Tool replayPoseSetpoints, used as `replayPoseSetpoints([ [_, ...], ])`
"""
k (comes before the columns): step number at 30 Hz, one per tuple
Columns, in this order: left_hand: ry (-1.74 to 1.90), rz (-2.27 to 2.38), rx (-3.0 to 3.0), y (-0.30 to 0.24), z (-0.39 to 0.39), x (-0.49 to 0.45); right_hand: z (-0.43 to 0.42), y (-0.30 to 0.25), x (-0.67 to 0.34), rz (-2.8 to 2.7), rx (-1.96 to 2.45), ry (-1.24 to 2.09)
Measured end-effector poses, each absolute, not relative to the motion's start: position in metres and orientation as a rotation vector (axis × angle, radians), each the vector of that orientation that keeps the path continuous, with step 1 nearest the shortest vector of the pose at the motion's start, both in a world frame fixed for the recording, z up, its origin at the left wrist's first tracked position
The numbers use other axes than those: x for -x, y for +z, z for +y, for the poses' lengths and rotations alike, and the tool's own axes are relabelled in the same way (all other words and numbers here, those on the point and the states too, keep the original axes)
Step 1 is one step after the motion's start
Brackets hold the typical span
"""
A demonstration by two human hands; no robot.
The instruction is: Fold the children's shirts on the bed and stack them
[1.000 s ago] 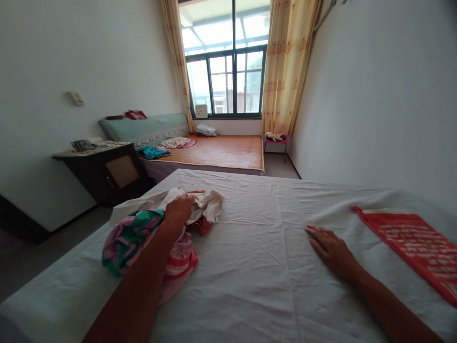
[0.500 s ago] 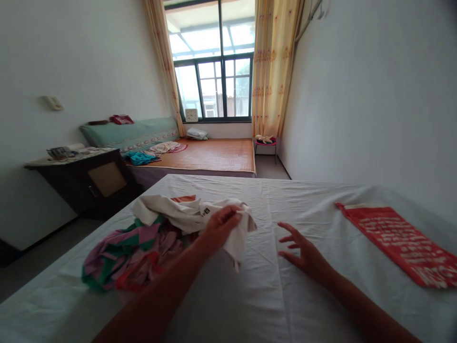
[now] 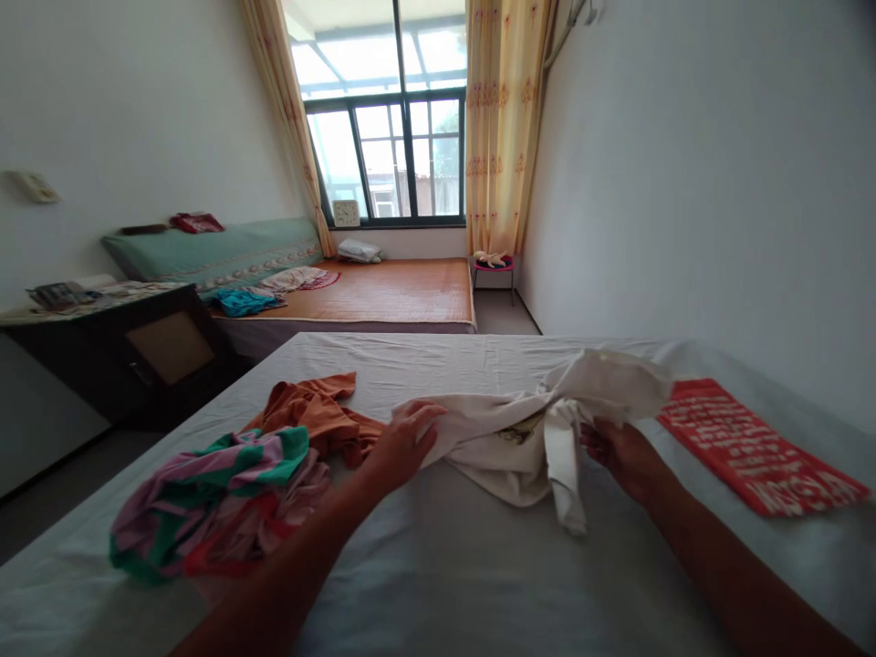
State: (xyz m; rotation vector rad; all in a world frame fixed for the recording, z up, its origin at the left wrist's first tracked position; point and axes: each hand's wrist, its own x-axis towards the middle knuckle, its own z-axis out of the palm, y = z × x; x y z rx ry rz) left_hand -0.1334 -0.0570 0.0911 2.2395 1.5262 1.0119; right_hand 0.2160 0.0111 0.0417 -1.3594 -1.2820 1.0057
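A cream-white shirt [image 3: 506, 438], bunched and with a dark print, stretches between my two hands above the white sheet. My left hand [image 3: 407, 443] is closed on its left end. At the other end, my right hand [image 3: 620, 447] grips the cloth below a raised, blurred fold; a narrow strip of the shirt hangs down beside it. To the left of my left hand lie a rust-orange garment [image 3: 307, 411] and a crumpled pink-and-green striped garment [image 3: 212, 493], with red cloth [image 3: 236, 538] in the same heap.
A folded red cloth with white lettering [image 3: 753, 447] lies flat at the right on the white sheet [image 3: 465, 584]. Beyond stand a bed with a brown mat [image 3: 411, 287], a dark cabinet [image 3: 137, 356] at left and a small stool [image 3: 494, 265]. A white wall runs along the right.
The cream-white shirt has been drawn off the heap to the right, uncovering the rust-orange garment. My right hand, empty before, has taken hold of it. The view has turned slightly right.
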Motion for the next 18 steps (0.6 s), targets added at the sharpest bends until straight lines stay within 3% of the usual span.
replayPoseSetpoints([
  [3,0.747,1.735,-2.318,0.066,-0.043,0.156,0.016,0.034,-0.232,-0.983,1.381,1.318],
  [7,0.531,1.622,-2.350,0.048,-0.037,0.168,0.019,0.033,-0.242,-1.114,1.508,1.184],
  [11,0.733,1.630,-2.139,0.060,-0.032,0.171,0.027,0.036,-0.259,-1.214,1.491,1.034],
  [18,1.186,1.433,-1.087,0.090,-0.032,0.195,0.040,0.031,-0.297,-1.396,1.497,0.914],
])
